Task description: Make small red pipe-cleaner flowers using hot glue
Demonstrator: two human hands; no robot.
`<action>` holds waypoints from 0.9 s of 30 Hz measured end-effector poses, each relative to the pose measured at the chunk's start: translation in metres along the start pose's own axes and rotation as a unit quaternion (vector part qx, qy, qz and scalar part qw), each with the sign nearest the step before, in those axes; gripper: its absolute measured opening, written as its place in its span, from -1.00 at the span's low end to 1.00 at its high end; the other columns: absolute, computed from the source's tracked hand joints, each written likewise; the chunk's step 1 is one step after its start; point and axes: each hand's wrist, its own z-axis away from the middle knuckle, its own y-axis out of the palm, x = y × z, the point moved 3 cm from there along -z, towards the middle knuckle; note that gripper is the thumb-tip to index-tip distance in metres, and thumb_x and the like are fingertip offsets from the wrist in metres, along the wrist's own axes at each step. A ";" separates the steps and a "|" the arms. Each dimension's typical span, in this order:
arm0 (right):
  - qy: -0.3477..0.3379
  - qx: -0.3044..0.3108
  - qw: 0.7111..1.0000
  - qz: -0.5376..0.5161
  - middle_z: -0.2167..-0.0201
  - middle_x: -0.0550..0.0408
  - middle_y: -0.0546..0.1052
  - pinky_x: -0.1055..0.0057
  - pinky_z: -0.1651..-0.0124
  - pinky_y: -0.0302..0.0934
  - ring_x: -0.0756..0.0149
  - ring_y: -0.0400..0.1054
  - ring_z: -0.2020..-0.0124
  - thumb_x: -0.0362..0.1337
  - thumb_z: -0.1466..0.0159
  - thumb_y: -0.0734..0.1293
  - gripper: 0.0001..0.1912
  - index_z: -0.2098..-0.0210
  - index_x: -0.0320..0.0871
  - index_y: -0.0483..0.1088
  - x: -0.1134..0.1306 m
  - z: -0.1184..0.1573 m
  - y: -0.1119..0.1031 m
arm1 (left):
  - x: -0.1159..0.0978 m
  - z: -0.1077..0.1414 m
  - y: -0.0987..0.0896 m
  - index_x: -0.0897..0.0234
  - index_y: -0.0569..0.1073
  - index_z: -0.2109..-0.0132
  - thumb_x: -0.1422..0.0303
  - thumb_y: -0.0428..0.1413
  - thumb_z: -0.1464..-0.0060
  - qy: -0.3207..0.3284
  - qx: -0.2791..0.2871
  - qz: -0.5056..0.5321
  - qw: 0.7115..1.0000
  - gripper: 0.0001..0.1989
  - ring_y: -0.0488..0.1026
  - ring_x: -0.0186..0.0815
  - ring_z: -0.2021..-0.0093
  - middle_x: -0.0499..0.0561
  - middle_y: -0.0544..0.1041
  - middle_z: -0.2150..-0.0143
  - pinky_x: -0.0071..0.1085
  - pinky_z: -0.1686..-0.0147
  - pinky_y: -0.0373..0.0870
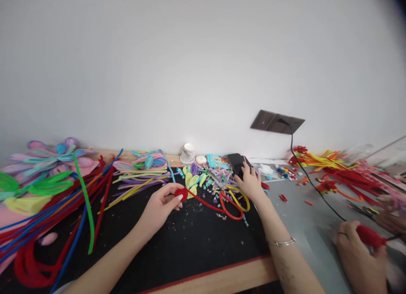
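Observation:
My left hand [166, 200] pinches a small coiled red piece [180, 195] between thumb and fingers above the black mat [190, 251]. A red stem trails from the coil to the right, toward the scissors with red handles [233, 207]. At the back of the mat my right hand [249, 180] reaches over a black phone [236, 162], its fingers spread and touching the phone's right side. Whether anything lies under those fingertips is hidden. Cut scraps [211, 182] and yellow loops [192, 180] lie between my two hands.
Long red and blue stems [79, 192] fill the left, beside pastel flower shapes [57, 156]. A white cup [188, 152] stands by the wall. At right, another person's hand [361, 256] holds a red piece [371, 237] near a black cable [312, 182].

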 end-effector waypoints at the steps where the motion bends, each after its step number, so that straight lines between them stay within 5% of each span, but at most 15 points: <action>1: 0.006 0.009 1.000 0.014 -0.10 -0.23 0.37 -0.23 -0.16 -0.20 -0.12 -0.04 -0.26 -0.20 -0.19 0.22 -0.37 -0.21 -0.24 0.01 -0.005 -0.001 0.003 | 0.000 0.000 0.000 0.28 0.45 0.21 0.26 0.18 0.08 0.000 0.000 0.001 1.000 -0.74 0.43 -0.35 0.50 -0.05 0.47 0.42 -0.40 0.46 0.40; 11: -0.036 -0.080 0.996 -0.002 -0.09 -0.23 0.38 -0.15 -0.19 -0.16 -0.03 0.06 -0.22 -0.23 -0.16 0.20 -0.37 -0.19 -0.26 -0.02 -0.008 0.011 -0.002 | 0.004 -0.001 -0.001 0.29 0.44 0.18 0.29 0.15 0.02 0.000 0.008 -0.001 1.000 -0.76 0.42 -0.36 0.48 -0.04 0.46 0.39 -0.40 0.43 0.40; 27: -0.033 -0.068 0.997 0.009 -0.12 -0.24 0.32 -0.19 -0.18 -0.20 -0.12 0.01 -0.22 -0.13 -0.15 0.22 -0.34 -0.17 -0.27 0.02 -0.016 0.004 0.014 | 0.005 -0.001 0.000 0.29 0.43 0.18 0.29 0.15 0.01 -0.002 0.018 0.001 1.000 -0.76 0.41 -0.38 0.49 -0.06 0.44 0.39 -0.41 0.43 0.39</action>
